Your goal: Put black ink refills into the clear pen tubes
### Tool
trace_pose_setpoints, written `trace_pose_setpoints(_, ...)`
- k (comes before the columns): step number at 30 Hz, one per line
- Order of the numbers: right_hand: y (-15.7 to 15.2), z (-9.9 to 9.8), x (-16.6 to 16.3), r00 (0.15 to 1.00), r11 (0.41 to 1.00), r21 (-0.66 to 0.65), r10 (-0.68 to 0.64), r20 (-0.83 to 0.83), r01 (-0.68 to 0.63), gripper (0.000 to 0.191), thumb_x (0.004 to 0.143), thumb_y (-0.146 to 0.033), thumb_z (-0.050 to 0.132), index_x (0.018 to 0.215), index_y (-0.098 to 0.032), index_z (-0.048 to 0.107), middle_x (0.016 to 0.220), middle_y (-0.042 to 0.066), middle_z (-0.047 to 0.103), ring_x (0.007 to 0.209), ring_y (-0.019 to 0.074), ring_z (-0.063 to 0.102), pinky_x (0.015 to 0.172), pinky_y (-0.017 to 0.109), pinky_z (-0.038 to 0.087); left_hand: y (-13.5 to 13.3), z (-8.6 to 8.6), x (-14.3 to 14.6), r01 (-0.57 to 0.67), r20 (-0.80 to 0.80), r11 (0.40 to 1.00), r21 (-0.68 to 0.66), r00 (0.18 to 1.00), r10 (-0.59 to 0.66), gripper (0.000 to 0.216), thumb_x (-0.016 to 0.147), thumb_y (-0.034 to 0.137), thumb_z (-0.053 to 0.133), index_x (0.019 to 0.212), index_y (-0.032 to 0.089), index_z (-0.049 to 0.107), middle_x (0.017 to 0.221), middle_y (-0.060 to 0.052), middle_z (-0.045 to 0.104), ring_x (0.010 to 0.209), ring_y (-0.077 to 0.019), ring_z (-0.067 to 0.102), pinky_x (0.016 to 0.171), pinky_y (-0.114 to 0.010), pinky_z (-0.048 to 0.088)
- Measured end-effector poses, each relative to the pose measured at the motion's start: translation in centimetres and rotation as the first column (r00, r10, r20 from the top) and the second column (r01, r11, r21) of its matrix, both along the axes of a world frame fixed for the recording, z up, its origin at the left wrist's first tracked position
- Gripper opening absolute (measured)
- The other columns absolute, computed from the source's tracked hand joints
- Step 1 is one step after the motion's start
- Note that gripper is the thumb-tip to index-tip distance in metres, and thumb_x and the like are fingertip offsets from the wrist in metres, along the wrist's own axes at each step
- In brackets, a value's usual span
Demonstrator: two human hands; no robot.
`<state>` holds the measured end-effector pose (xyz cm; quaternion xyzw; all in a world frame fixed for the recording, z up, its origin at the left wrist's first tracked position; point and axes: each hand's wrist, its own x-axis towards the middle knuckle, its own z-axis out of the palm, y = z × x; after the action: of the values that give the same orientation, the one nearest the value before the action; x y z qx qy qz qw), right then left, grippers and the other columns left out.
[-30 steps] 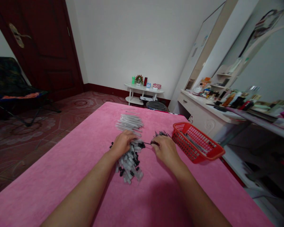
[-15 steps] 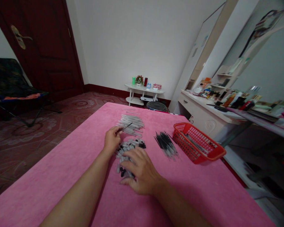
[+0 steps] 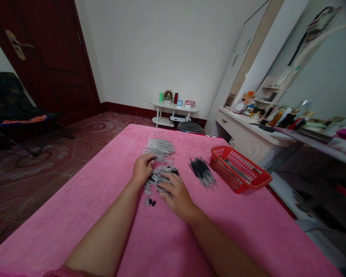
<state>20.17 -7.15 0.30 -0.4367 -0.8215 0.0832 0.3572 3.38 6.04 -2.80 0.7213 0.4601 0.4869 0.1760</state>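
On the pink-covered table (image 3: 83, 207) my left hand (image 3: 142, 169) rests with curled fingers at the near edge of a pile of clear tubes (image 3: 160, 147); what it grips is hidden. My right hand (image 3: 175, 194) lies over a heap of small grey and black caps (image 3: 158, 179), fingers bent down onto them. A bundle of thin black refills (image 3: 202, 172) lies to the right of the hands. Two loose caps (image 3: 150, 201) sit near my right hand.
A red plastic basket (image 3: 255, 181) with a few items inside stands at the table's right edge. Behind are a white side table (image 3: 174, 111), a dresser (image 3: 248, 132) with bottles, a dark door (image 3: 46, 57) and a folding chair (image 3: 14, 111).
My right hand left the black refills and came down onto the cap heap. My left hand carried a thin piece toward the clear tubes and now sits curled beside them.
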Motion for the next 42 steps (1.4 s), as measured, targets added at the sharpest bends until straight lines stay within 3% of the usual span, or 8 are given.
trace_pose_setpoints(6, 1.7, -0.9, 2.1, 0.865, 0.914, -0.082, -0.402, -0.3, 0.397, 0.019, 0.085, -0.019, 0.046, 0.093, -0.018, 0.064, 0.096, 0.007, 0.06, 0.094, 0.018, 0.055, 0.083, 0.03, 0.043, -0.6, 0.2, 0.5, 0.048, -0.123, 0.998, 0.031, 0.991, -0.044, 0.03, 0.074, 0.009, 0.049, 0.095, 0.018, 0.069, 0.095, -0.006, 0.068, 0.093, -0.0186, 0.06, 0.087, -0.033, 0.048)
trace_pose_setpoints(17, 3.5, -2.8, 2.5, 0.809, 0.802, -0.161, -0.587, -0.036, 0.575, 0.018, 0.07, -0.009, 0.058, 0.084, -0.02, 0.062, 0.086, 0.004, 0.063, 0.083, 0.0179, 0.056, 0.073, 0.026, 0.04, -0.4, -0.3, 0.8, 0.079, -0.087, 0.997, -0.014, 0.993, -0.079, 0.027, 0.075, 0.011, 0.051, 0.095, 0.017, 0.069, 0.092, -0.005, 0.069, 0.089, -0.0177, 0.061, 0.083, -0.032, 0.048)
trace_pose_setpoints(21, 3.4, -2.6, 2.4, 0.799, 0.805, -0.124, -0.592, -0.106, 0.58, 0.021, 0.073, -0.008, 0.052, 0.086, -0.021, 0.063, 0.089, 0.006, 0.063, 0.088, 0.0195, 0.056, 0.077, 0.027, 0.041, -0.5, -0.1, 0.9, 0.107, -0.106, 0.994, 0.005, 0.989, -0.105, 0.029, 0.075, 0.009, 0.051, 0.095, 0.018, 0.069, 0.092, -0.005, 0.068, 0.088, -0.0176, 0.06, 0.083, -0.031, 0.048)
trace_pose_setpoints(25, 4.0, -2.7, 3.0, 0.713, 0.809, -0.174, -0.58, -0.394, 0.562, 0.023, 0.078, -0.016, 0.044, 0.088, -0.019, 0.064, 0.092, 0.007, 0.062, 0.088, 0.0198, 0.058, 0.079, 0.03, 0.043, -1.0, 0.5, 1.1, 0.144, -0.174, 0.988, 0.055, 0.976, -0.132, 0.029, 0.075, 0.007, 0.052, 0.095, 0.019, 0.068, 0.091, -0.004, 0.067, 0.091, -0.0182, 0.058, 0.083, -0.032, 0.046)
trace_pose_setpoints(31, 5.0, -2.6, 3.5, 0.49, 0.883, -0.384, -0.47, -0.734, 0.27, 0.019, 0.075, -0.03, 0.05, 0.085, -0.016, 0.058, 0.071, 0.004, 0.063, 0.062, 0.0167, 0.058, 0.059, 0.028, 0.047, -2.3, 1.7, 1.9, 0.225, -0.277, 0.968, 0.107, 0.942, -0.188, 0.028, 0.078, 0.007, 0.052, 0.097, 0.021, 0.067, 0.091, -0.004, 0.065, 0.092, -0.0189, 0.056, 0.082, -0.032, 0.045)
trace_pose_setpoints(34, 4.6, -2.3, 3.2, 0.489, 0.896, -0.406, -0.439, -0.753, 0.179, 0.022, 0.071, -0.03, 0.057, 0.088, -0.016, 0.058, 0.067, 0.001, 0.061, 0.058, 0.0149, 0.057, 0.055, 0.026, 0.046, -2.8, 1.9, 2.3, 0.259, -0.297, 0.959, 0.118, 0.93, -0.215, 0.029, 0.078, 0.005, 0.051, 0.097, 0.021, 0.066, 0.093, -0.004, 0.064, 0.092, -0.0188, 0.054, 0.082, -0.032, 0.045)
trace_pose_setpoints(39, 4.1, -2.1, 2.7, 0.581, 0.883, -0.391, -0.467, -0.666, 0.261, 0.013, 0.064, -0.025, 0.065, 0.072, -0.015, 0.063, 0.068, 0.004, 0.065, 0.064, 0.0166, 0.06, 0.06, 0.026, 0.046, -3.1, 1.7, 2.6, 0.283, -0.307, 0.952, 0.118, 0.922, -0.236, 0.029, 0.08, 0.005, 0.051, 0.098, 0.02, 0.066, 0.094, -0.005, 0.064, 0.093, -0.0188, 0.054, 0.083, -0.032, 0.044)
trace_pose_setpoints(42, 4.2, -2.3, 2.6, 0.599, 0.891, -0.38, -0.449, -0.663, 0.248, 0.015, 0.066, -0.024, 0.062, 0.077, -0.014, 0.067, 0.073, 0.006, 0.068, 0.067, 0.0173, 0.061, 0.061, 0.027, 0.048, -3.1, 1.7, 2.6, 0.285, -0.305, 0.951, 0.117, 0.922, -0.238, 0.029, 0.08, 0.005, 0.05, 0.098, 0.02, 0.067, 0.092, -0.005, 0.063, 0.092, -0.0186, 0.054, 0.082, -0.032, 0.045)
